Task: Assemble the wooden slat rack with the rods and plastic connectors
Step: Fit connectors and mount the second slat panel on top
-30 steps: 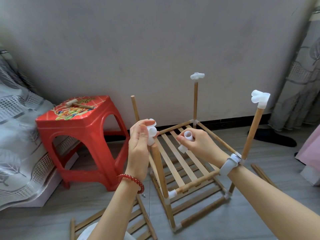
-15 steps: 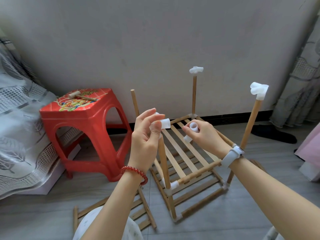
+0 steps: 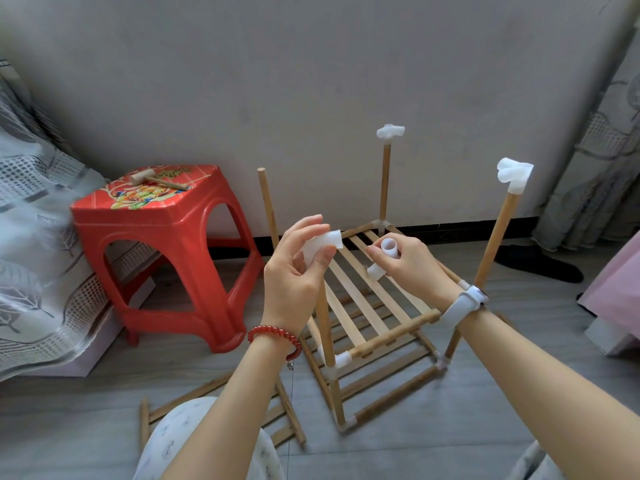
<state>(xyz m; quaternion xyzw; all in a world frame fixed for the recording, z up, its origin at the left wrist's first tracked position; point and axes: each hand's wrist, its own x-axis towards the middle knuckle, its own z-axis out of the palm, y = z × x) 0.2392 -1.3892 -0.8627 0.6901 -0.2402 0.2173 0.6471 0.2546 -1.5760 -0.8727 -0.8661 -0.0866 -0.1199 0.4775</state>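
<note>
- Your left hand [image 3: 294,275] pinches a white plastic connector [image 3: 322,245] between thumb and fingertips; its open socket points right, toward your other hand, and it sits just above the top of the near-left rod [image 3: 325,327].
- Your right hand [image 3: 412,268] grips a second connector [image 3: 387,254], one socket facing up, another angled down-left.
- Both palms face inward, wrists raised over the slat rack [image 3: 374,306] on the floor [image 3: 485,427].
- The rack's four rods stand upright; the back-right rod [image 3: 384,181] and near-right rod [image 3: 495,237] already carry connectors, while the back-left rod [image 3: 268,202] is bare.
- A loose slat panel [image 3: 214,400] lies at the floor's near edge; a red stool [image 3: 166,254] with a wooden mallet [image 3: 156,180] stands left.
</note>
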